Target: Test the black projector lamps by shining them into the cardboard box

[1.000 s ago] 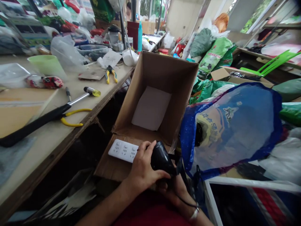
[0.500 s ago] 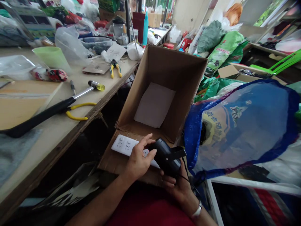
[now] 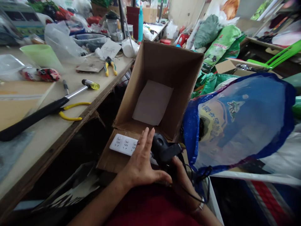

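Note:
A black corded handheld device (image 3: pixel 162 150) sits in my right hand (image 3: pixel 181 179), whose fingers wrap it from below. Its thin cable loops down past my wrist. My left hand (image 3: pixel 141 163) stands beside the device with its fingers spread, and its thumb side is close to the device's body. Under that hand's fingertips lies a white multi-socket power strip (image 3: pixel 123 144), resting on the front flap of an open cardboard box (image 3: pixel 164 62). The strip's right end is hidden by my hands. A white sheet (image 3: pixel 152 102) lies on the box's bottom.
To the left stands a cluttered workbench (image 3: pixel 70 75) with yellow-handled pliers (image 3: pixel 71 114) and a black-handled tool (image 3: pixel 39 113). A large blue-edged mesh bag (image 3: pixel 237 122) bulges against the box's right side, and green sacks (image 3: pixel 223 47) are piled behind it.
My left hand has come off the black device and its fingers have spread apart. The right hand still holds the device, which has tilted slightly. The view has shifted a little.

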`<state>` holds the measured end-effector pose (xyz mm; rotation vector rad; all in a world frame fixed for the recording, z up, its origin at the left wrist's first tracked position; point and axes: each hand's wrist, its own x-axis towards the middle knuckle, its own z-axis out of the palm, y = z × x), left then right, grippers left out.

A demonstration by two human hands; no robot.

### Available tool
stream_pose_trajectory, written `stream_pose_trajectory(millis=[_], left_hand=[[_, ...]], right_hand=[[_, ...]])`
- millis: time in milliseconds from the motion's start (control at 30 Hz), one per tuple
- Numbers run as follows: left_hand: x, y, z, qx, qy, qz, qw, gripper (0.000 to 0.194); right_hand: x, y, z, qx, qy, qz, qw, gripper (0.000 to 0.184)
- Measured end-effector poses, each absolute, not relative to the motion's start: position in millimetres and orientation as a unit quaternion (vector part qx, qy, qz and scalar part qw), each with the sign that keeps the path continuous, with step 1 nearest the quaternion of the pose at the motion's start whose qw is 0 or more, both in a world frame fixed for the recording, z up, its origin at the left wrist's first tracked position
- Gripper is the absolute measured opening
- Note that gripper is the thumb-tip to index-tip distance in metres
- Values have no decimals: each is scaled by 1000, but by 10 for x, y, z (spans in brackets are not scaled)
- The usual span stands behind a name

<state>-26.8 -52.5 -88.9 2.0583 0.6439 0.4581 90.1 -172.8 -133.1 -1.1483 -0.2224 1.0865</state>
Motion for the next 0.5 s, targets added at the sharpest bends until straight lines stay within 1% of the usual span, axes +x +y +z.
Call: stream_pose_trajectory(millis=[33,67,200,300,400,500], left_hand=[[-254,-554,-895,841,259,177,441,135],[-239,-574,-900,844,258,170,438,132],[-227,-527,-922,828,244,198,465,114],[-269,-363,-969,753,238,252,559,95],[-310,-188,-1046,649,242,257,674,73],[-320,-142,-1093,622,232,246,706,57]], right_hand=[[908,-1735,-1341,-552,-132,453,687,43],[919,-1746,-1351,-585,-157,424,673,48],[987,-1808,-1344,-650,-250,361,621,58],[1039,-1858,-1289,-652,-297,340,609,63],[1085,-1887,-1231,-653,-336,331,593,70],[1124,-1891,-1191,-656,-371,313,579,73]])
